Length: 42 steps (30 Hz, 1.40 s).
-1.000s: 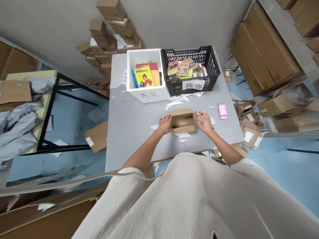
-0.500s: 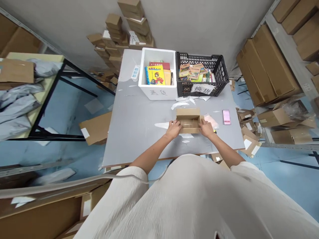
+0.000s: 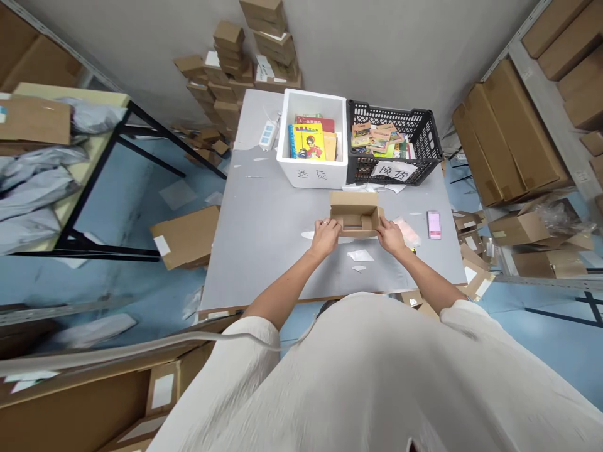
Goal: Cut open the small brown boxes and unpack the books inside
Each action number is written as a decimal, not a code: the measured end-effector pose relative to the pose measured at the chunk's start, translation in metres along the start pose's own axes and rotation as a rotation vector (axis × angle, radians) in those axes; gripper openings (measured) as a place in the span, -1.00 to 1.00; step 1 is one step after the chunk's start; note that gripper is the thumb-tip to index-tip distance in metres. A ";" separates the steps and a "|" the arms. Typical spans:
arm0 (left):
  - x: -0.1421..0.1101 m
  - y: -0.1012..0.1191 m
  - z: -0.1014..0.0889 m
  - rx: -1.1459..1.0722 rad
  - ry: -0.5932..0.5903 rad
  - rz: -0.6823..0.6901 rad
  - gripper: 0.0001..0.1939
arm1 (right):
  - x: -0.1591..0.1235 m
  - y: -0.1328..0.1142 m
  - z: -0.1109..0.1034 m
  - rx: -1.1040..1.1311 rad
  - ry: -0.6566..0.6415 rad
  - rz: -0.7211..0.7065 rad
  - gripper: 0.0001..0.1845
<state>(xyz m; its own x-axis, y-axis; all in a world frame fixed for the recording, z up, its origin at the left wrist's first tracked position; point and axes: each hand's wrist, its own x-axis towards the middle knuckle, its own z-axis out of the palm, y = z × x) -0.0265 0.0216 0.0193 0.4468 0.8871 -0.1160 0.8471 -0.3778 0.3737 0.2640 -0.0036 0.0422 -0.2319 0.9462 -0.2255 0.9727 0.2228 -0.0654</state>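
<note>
the small carton [image 3: 353, 199] is over the middle of the table [image 3: 264, 213], in front of the two bins; whether its base touches the surface i cannot tell. the left hand [image 3: 326, 236] grasps its left end, the right hand [image 3: 391, 234] its right near corner. as far as i can judge, the shaping of the carton is partway along: walls stand up, but the top is open and a pale slit shows at the bottom, so closing seems left to do. i see no writing on the carton.

the white foam box [image 3: 294, 179] is hand-lettered, apparently 退货; the paper sign [image 3: 394, 170] on the black crate [image 3: 360, 168] reads 换货. a red book [image 3: 318, 123] shows 人一生要, the rest unclear. the yellow book [image 3: 308, 142] has a title too small to read, and the screen of the phone [image 3: 434, 225] is blurred.
</note>
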 end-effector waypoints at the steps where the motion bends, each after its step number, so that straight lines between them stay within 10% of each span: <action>1: 0.000 -0.008 -0.002 0.003 0.008 -0.018 -0.62 | 0.009 -0.006 -0.001 -0.006 0.005 -0.014 -0.53; 11: -0.004 -0.087 -0.022 0.012 0.039 -0.232 -0.64 | 0.098 -0.077 -0.002 -0.007 -0.029 -0.109 -0.53; 21: -0.019 -0.116 -0.015 0.002 0.003 -0.289 -0.61 | 0.116 -0.113 0.017 0.030 -0.047 -0.105 -0.46; 30: -0.003 -0.088 -0.021 -0.036 0.101 -0.127 -0.60 | 0.097 -0.082 0.018 0.152 0.123 -0.123 -0.50; 42: 0.027 0.021 0.005 -0.088 0.092 0.069 -0.60 | 0.032 0.033 0.042 0.318 0.201 0.049 -0.49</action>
<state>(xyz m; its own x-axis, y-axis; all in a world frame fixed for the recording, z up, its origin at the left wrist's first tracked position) 0.0049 0.0358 0.0194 0.4710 0.8821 -0.0037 0.7852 -0.4173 0.4576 0.2879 0.0240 -0.0080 -0.1477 0.9881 -0.0431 0.9232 0.1221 -0.3645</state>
